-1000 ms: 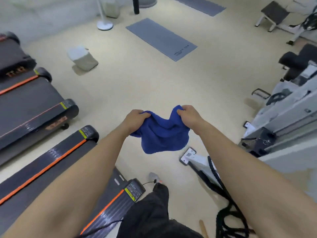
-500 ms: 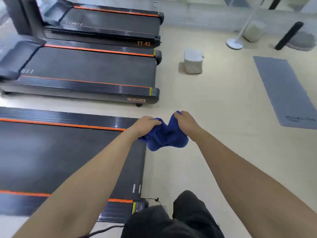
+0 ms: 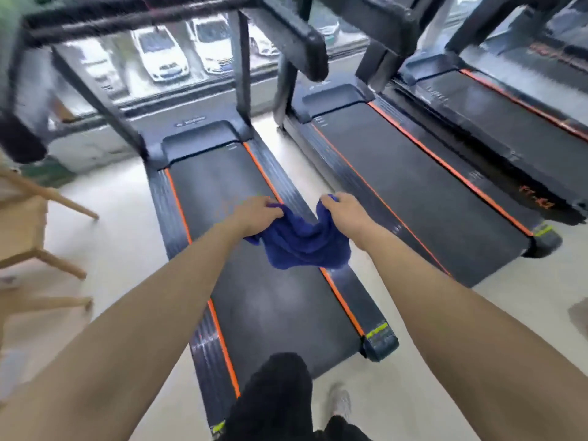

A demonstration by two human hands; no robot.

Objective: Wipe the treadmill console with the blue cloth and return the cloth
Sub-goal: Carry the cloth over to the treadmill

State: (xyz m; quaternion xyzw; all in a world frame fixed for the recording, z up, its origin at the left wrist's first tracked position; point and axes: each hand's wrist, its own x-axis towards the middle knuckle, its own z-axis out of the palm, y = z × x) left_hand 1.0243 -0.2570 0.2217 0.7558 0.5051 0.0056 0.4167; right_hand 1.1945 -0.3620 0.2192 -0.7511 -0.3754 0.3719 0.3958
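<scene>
- Wooden furniture legs (image 3: 47,198) are jutting in at far left, blurred; floor beside them is lying open.
- Left hand (image 3: 259,210) is gripping the blue cloth (image 3: 302,243), fingers clenched on one corner.
- Cloth is sagging between both hands above the treadmill belt (image 3: 254,281), touching nothing else.
- Right hand (image 3: 342,211) is pinching the other corner, fingers closed.
- Console (image 3: 133,14) is sitting high ahead, blurred; likely needing a step onto the belt, cloth bunched into one palm.
- Neighbouring treadmill (image 3: 429,192) is crowding the right; the gap between looks narrow.
</scene>
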